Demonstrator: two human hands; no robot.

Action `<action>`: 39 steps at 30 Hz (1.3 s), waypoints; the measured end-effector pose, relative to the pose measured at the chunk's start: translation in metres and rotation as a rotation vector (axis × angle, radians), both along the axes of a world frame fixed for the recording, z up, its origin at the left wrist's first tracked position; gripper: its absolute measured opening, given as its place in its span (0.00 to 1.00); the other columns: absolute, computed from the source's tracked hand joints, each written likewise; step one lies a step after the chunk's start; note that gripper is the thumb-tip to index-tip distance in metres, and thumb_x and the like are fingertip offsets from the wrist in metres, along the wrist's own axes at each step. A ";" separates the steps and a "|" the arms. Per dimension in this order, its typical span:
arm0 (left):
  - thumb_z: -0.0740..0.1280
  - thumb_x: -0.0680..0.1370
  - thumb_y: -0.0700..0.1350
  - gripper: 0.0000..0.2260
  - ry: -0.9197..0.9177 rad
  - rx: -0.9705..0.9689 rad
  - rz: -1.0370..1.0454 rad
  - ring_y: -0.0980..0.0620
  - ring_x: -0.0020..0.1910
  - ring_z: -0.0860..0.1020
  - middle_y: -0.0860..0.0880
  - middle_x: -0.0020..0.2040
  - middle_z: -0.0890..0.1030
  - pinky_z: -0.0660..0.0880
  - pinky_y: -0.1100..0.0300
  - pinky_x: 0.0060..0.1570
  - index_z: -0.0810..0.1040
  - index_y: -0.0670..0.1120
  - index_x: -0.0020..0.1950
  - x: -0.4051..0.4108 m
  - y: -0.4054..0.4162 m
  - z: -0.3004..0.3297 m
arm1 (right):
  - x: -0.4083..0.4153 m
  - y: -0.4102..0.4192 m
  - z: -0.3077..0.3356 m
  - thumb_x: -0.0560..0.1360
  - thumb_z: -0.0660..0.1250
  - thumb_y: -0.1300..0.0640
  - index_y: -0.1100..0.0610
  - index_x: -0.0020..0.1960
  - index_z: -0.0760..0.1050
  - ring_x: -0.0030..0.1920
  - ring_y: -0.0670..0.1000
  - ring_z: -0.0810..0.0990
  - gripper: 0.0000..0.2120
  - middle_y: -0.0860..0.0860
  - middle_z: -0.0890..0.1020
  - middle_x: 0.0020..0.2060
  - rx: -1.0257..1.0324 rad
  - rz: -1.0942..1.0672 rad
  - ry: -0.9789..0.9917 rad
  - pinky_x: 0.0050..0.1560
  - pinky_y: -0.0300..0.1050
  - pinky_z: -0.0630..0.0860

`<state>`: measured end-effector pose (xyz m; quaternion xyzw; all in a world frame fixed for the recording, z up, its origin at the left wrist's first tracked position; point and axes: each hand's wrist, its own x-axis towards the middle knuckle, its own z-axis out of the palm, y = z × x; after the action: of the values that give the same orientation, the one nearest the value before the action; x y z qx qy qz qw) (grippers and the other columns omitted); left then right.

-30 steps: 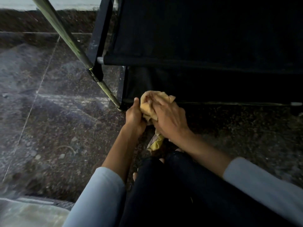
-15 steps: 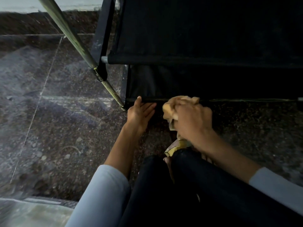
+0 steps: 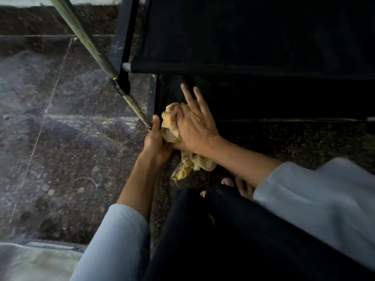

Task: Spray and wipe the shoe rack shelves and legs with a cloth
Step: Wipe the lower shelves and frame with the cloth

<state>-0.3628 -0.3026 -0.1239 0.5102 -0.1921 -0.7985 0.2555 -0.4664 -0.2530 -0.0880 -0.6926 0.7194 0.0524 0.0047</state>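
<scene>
The shoe rack has black fabric shelves (image 3: 243,37) and a thin metal leg (image 3: 95,49) that slants down to its bottom left corner. My left hand (image 3: 155,138) grips that corner at the foot of the leg, thumb pointing up. Right beside it, my right hand (image 3: 194,126) holds a bunched yellow cloth (image 3: 169,116) against the corner of the lowest shelf. Two of its fingers stretch out over the dark fabric. A loose end of the cloth hangs below my wrist towards the floor. The lowest shelf's front rail (image 3: 284,120) runs off to the right.
The rack stands on a dark speckled stone floor (image 3: 60,159). A pale slab (image 3: 30,260) lies at the bottom left. My knees in dark trousers (image 3: 203,230) and my bare toes (image 3: 227,181) sit just in front of the rack.
My right hand has slid the cloth left along the bottom rail, back to the corner. My left hand, flat on the floor half a second ago, now grips the foot of the leg.
</scene>
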 end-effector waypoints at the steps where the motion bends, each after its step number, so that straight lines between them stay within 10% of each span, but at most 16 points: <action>1: 0.52 0.81 0.59 0.26 -0.012 -0.012 0.029 0.43 0.58 0.78 0.40 0.60 0.79 0.74 0.46 0.58 0.72 0.41 0.66 -0.001 0.000 0.002 | -0.006 0.001 -0.005 0.70 0.66 0.41 0.63 0.62 0.75 0.73 0.58 0.64 0.31 0.58 0.79 0.59 -0.039 0.036 -0.013 0.73 0.52 0.51; 4: 0.54 0.81 0.56 0.23 -0.118 -0.031 0.114 0.47 0.50 0.79 0.45 0.52 0.80 0.77 0.53 0.45 0.70 0.41 0.68 -0.010 0.004 0.012 | -0.032 0.013 -0.017 0.70 0.70 0.55 0.61 0.59 0.78 0.58 0.54 0.80 0.20 0.55 0.82 0.55 -0.186 0.092 -0.181 0.61 0.46 0.68; 10: 0.52 0.82 0.55 0.21 -0.135 -0.064 0.133 0.49 0.53 0.77 0.45 0.62 0.77 0.75 0.57 0.43 0.68 0.44 0.69 -0.014 0.005 0.010 | -0.102 0.076 -0.019 0.71 0.67 0.55 0.63 0.67 0.72 0.61 0.60 0.73 0.26 0.57 0.76 0.62 -0.212 -0.012 -0.310 0.60 0.52 0.71; 20: 0.50 0.82 0.57 0.22 -0.078 -0.057 0.033 0.51 0.56 0.76 0.49 0.57 0.77 0.75 0.59 0.44 0.70 0.45 0.67 -0.006 0.002 0.002 | -0.072 0.053 -0.009 0.71 0.56 0.53 0.61 0.48 0.82 0.49 0.61 0.77 0.19 0.56 0.79 0.49 -0.243 -0.008 -0.259 0.48 0.56 0.76; 27: 0.50 0.83 0.42 0.12 0.022 -0.062 0.051 0.55 0.38 0.77 0.48 0.40 0.76 0.78 0.64 0.35 0.71 0.45 0.47 -0.001 0.006 0.007 | 0.017 -0.020 0.010 0.78 0.58 0.53 0.51 0.59 0.76 0.60 0.52 0.72 0.13 0.50 0.75 0.59 -0.061 0.104 -0.322 0.58 0.51 0.65; 39: 0.53 0.82 0.56 0.22 -0.122 -0.096 0.119 0.52 0.48 0.80 0.49 0.50 0.80 0.77 0.56 0.43 0.69 0.44 0.68 -0.005 0.004 0.009 | -0.068 0.079 -0.006 0.80 0.49 0.49 0.55 0.61 0.79 0.62 0.50 0.75 0.23 0.49 0.79 0.60 -0.177 -0.085 -0.437 0.64 0.42 0.66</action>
<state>-0.3678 -0.2987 -0.1146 0.5556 -0.2149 -0.7391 0.3145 -0.5345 -0.1744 -0.0945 -0.6542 0.7317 -0.1623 0.1017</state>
